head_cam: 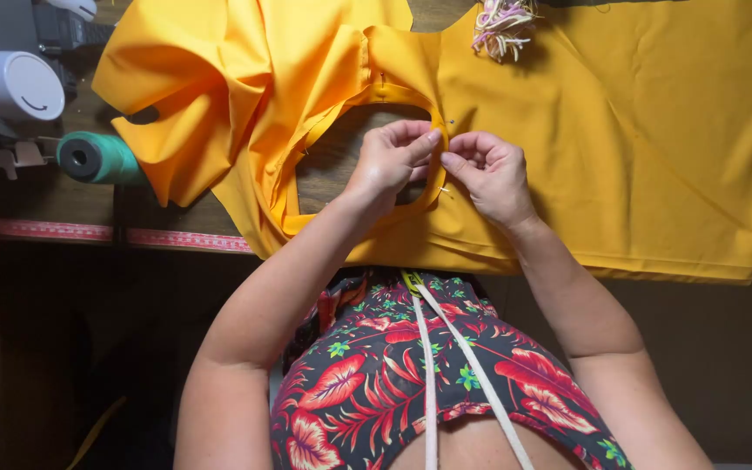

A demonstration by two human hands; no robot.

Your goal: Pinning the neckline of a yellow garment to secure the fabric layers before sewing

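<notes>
A large piece of yellow-orange fabric [646, 130] lies spread over a wooden table, with a curved opening cut into it. My left hand [391, 159] and my right hand [489, 174] meet at the right edge of that opening. Both pinch the folded fabric band [439, 170] that runs along the curve. Small pins [450, 123] stick in the band just above and below my fingers. Through the opening the table top shows.
A teal thread spool [97, 157] lies on its side at the left, beside a white machine [10, 83]. A pink measuring tape [89, 233] runs along the table's front edge. A bundle of pale cords [502, 26] rests at the top. A white measuring tape hangs from my neck.
</notes>
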